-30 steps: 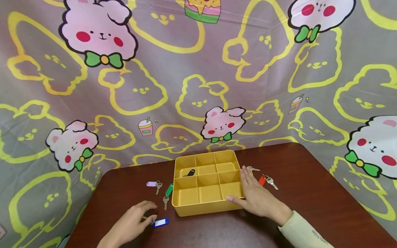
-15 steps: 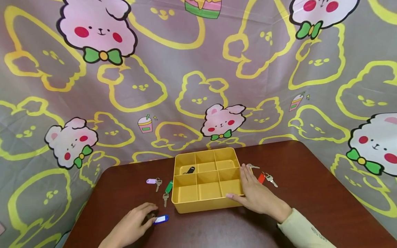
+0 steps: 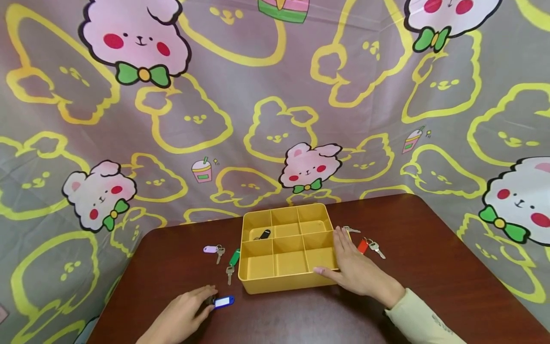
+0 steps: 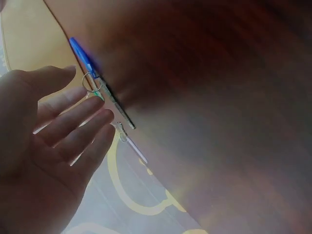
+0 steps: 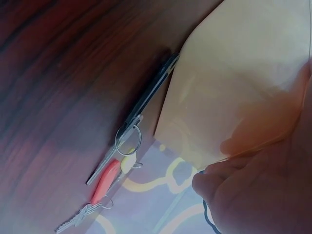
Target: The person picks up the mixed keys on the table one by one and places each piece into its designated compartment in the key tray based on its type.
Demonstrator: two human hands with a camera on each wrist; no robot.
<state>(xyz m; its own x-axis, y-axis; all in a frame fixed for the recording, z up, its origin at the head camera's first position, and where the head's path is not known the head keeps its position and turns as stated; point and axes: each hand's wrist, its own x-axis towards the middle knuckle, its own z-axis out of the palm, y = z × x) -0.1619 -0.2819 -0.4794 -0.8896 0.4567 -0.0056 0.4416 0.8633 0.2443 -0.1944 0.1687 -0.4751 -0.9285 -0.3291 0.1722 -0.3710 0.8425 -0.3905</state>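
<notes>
In the head view, my left hand (image 3: pixel 182 313) hovers at or just touches the blue key tag (image 3: pixel 224 302), its thumb and fingers apart; the key under the fingers is mostly hidden. The left wrist view shows the blue tag's ring (image 4: pixel 92 83) near the fingertips, and its key on the table. My right hand (image 3: pixel 358 270) rests against the right wall of a yellow divided box (image 3: pixel 285 283), fingers straight, thumb at the front rim. A black key tag (image 3: pixel 265 234) lies in the box's back left compartment.
Left of the box lie a purple key tag (image 3: pixel 210 249) and a green key tag (image 3: pixel 234 257) with keys. On its right lie a red key tag (image 3: pixel 363 246), a yellow tag (image 5: pixel 128 162) and another black tag (image 5: pixel 152 90). A patterned curtain (image 3: pixel 258 119) hangs behind the brown table (image 3: pixel 429 267).
The head view has shifted slightly downward. My left fingers have moved a little about the blue tag's key, and the thumb has drawn back from the tag. The right hand stays against the box.
</notes>
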